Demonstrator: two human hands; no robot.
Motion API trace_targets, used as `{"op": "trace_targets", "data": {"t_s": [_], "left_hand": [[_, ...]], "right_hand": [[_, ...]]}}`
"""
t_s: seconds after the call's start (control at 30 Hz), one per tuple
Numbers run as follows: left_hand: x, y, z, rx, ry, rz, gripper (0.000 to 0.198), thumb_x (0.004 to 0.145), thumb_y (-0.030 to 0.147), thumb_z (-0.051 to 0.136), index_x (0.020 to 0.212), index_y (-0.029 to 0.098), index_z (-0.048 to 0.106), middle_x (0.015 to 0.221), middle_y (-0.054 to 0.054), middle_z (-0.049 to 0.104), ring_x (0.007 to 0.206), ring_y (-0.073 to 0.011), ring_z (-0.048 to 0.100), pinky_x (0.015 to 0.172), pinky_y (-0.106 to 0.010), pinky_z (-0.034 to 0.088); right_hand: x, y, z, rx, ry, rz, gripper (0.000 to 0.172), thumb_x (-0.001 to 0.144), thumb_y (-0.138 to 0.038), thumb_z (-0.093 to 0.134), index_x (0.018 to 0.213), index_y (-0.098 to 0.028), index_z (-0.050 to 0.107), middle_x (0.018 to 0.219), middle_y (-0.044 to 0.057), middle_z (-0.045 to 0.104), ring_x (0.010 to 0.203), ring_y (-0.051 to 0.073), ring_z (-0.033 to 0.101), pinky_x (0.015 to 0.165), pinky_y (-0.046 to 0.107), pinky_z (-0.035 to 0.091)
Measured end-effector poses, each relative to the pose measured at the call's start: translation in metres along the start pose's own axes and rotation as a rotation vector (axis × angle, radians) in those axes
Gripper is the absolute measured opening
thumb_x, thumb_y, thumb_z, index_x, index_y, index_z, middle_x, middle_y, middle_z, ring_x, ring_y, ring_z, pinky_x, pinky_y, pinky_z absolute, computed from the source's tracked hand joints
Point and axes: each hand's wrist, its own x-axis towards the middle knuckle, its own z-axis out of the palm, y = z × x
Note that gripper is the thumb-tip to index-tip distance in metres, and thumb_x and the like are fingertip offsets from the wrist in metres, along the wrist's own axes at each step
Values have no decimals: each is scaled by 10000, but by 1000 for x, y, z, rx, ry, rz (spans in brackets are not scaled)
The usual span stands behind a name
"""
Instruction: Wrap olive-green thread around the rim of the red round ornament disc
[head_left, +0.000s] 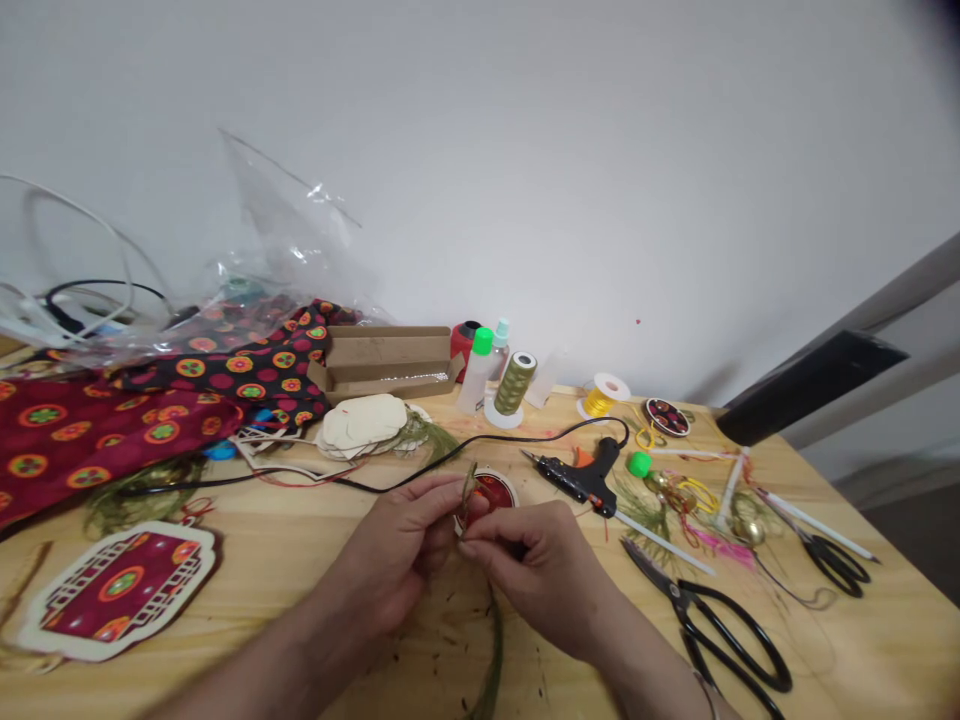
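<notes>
In the middle of the table, my left hand [416,535] pinches the top of an olive-green thread tassel [491,660], whose strands hang down below my hands. My right hand [536,565] is closed beside it, thumb and forefinger pressed together close to the left fingertips. What lies between the right fingertips is too small to make out. Just behind the fingers shows a round ornament with red patterned cloth and a pale rim [501,488], partly hidden by both hands. Small dark scraps are scattered on the wood beneath.
To the right lie a black glue gun [574,475] and large black-handled scissors [701,620]. Behind stand a green thread spool [516,385], a green-capped bottle [476,370] and an open cardboard box [390,360]. Patterned cloth [97,430] and a cloth-covered panel [124,590] occupy the left.
</notes>
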Motion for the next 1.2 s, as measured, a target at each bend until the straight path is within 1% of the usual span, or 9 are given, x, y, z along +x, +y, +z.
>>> {"op": "trace_targets", "data": {"t_s": [0.2,0.3,0.33,0.4,0.47,0.57,0.67,0.9,1.2], "left_hand": [[1,-1,-2,-22,-45,-35,150,697,196,640,584,121,576,492,57,497,366,1,305,351,-124,159],[1,-3,-1,-48,-58,-41,169,704,196,630,564,128,566,475,63,471,371,-9,326,355,-120,203],[1,-3,0,-46,-58,-32,147,700,193,634,578,131,582,492,54,492,395,-17,370,369,-118,238],[1,-2,2,-13,-50,-13,80,686,186,647,631,130,628,538,34,538,462,-37,446,410,-116,298],[1,-2,3,38,-26,-6,60,672,181,662,651,126,654,521,37,528,459,-36,433,408,-114,294],[1,-4,3,95,-33,-3,78,679,182,658,627,123,658,501,43,497,450,-37,391,410,-123,282],[1,-7,2,144,-99,-13,126,692,205,652,598,121,650,539,24,509,512,-53,420,461,-136,302],[-3,-6,5,285,-81,-52,160,670,281,676,651,123,688,448,54,461,391,-28,257,370,-176,132],[-6,-8,5,286,-63,-46,120,640,243,689,620,125,678,438,27,517,412,-46,355,405,-170,194]], "right_hand": [[-5,-2,-4,-248,-63,-203,201,771,-148,500,586,-167,576,543,-22,525,517,85,397,515,214,290],[-7,-9,-10,-127,-122,-388,140,727,-205,572,596,-167,604,552,-9,555,526,92,444,521,214,322],[-6,-10,-12,-50,-69,-408,143,730,-241,584,614,-163,617,589,4,578,549,97,472,538,212,346],[-2,-9,-15,64,150,-330,142,773,-203,536,697,-157,647,704,39,625,647,116,536,611,217,396],[4,-3,-16,95,442,-93,124,779,-182,542,716,-158,646,678,36,621,638,122,536,611,229,412],[12,8,-15,240,360,135,99,710,-206,626,796,-164,654,702,33,636,591,129,540,551,239,426],[15,13,-13,345,274,148,72,680,-170,637,744,-166,670,737,39,640,663,147,568,610,259,448],[14,3,-13,734,237,297,69,659,-190,623,615,-143,600,547,-11,583,519,109,528,548,242,437],[16,9,-11,960,328,361,174,667,-293,651,663,-137,575,572,-23,567,487,79,492,511,208,402]]}}
